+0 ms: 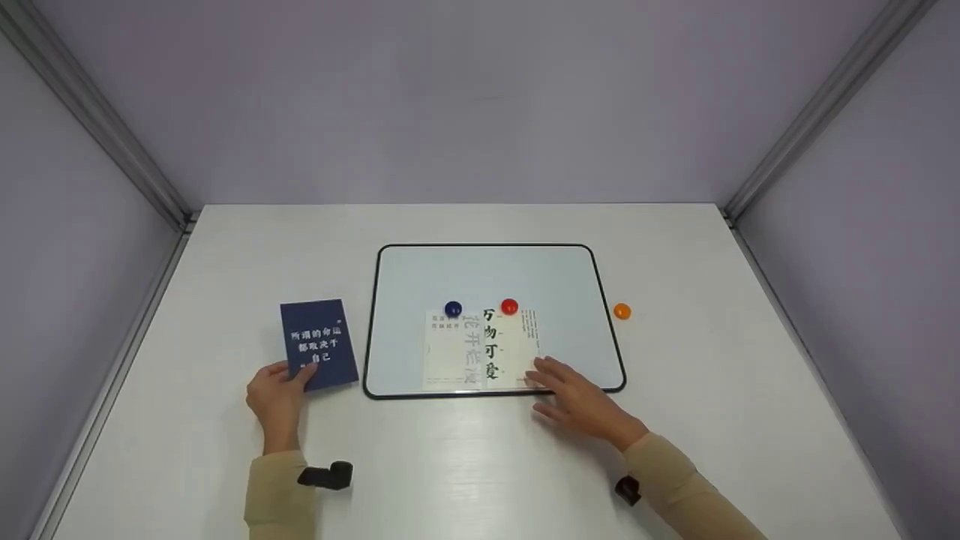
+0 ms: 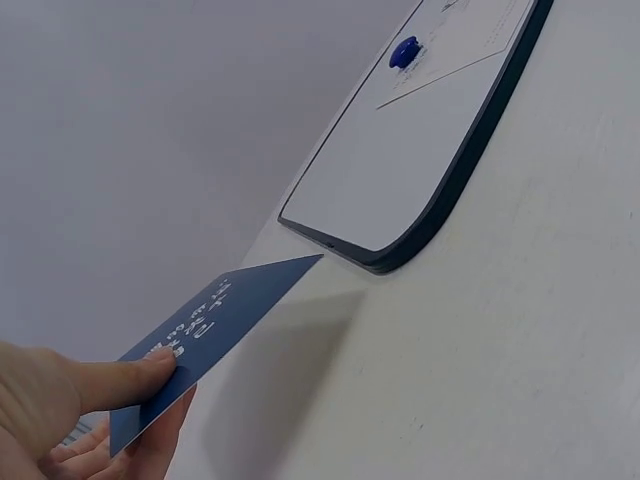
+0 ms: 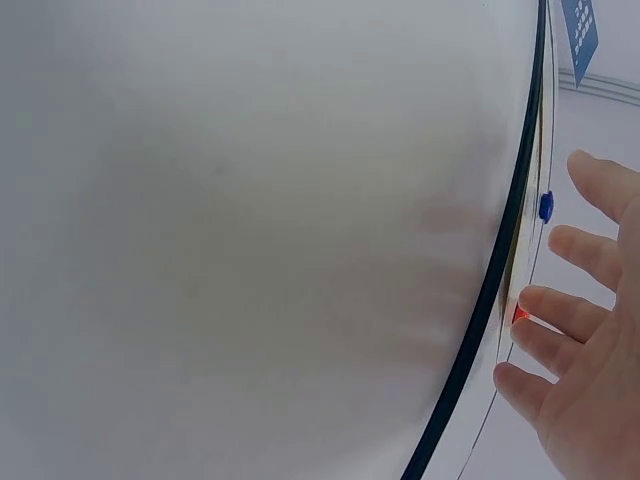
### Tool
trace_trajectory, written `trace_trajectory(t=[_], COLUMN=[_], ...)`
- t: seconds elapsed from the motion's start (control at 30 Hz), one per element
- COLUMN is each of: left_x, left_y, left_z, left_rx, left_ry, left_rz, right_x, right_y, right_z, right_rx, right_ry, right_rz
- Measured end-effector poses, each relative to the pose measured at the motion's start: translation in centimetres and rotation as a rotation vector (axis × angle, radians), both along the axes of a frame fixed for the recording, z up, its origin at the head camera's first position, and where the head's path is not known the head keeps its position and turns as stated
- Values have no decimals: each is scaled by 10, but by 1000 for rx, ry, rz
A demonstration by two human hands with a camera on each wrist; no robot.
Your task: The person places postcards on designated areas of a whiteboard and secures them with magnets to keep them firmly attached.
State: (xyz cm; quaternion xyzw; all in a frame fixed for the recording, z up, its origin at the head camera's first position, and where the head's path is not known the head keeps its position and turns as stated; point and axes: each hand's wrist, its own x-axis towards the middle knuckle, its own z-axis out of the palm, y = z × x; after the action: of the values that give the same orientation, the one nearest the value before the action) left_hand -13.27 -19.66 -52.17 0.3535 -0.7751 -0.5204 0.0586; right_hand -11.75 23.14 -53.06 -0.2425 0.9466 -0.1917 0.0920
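Observation:
My left hand (image 1: 277,397) pinches a dark blue card (image 1: 319,337) with white lettering by its lower edge, thumb on top. In the left wrist view the card (image 2: 215,335) is tilted above the table, casting a shadow. My right hand (image 1: 577,401) hovers with spread fingers over the lower right of a black-framed whiteboard (image 1: 420,270), holding nothing. Near its fingers is a cream card (image 1: 517,349) with black characters, a red magnet (image 1: 509,306) at its top. Left of it lies a paler card (image 1: 446,352), with a dark blue magnet (image 1: 453,308) at its top edge.
An orange magnet (image 1: 622,310) lies on the white table (image 1: 712,330) just right of the whiteboard. Pale walls (image 1: 465,105) enclose the table at the back and both sides. Each wrist carries a small black device, such as the left one (image 1: 328,475).

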Motion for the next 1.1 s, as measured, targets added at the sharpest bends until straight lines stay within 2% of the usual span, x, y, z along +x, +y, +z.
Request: trace_trajectory(t=[0.37,0.63,0.87,1.1], left_x=[2,3,4,4], left_y=[13,22,31,38], left_z=[4,3,4,7], left_rx=[4,-26,2,17], left_ry=[30,48,66,54], left_rz=[-47,-91,-145,-179], right_x=[0,-1,-2,-5], right_y=[6,7,9,12], right_z=[4,6,5,6], right_rx=[-21,-26,-47,-71], right_ry=[13,-13,71,69], right_rz=[-31,-60,-37,-58])
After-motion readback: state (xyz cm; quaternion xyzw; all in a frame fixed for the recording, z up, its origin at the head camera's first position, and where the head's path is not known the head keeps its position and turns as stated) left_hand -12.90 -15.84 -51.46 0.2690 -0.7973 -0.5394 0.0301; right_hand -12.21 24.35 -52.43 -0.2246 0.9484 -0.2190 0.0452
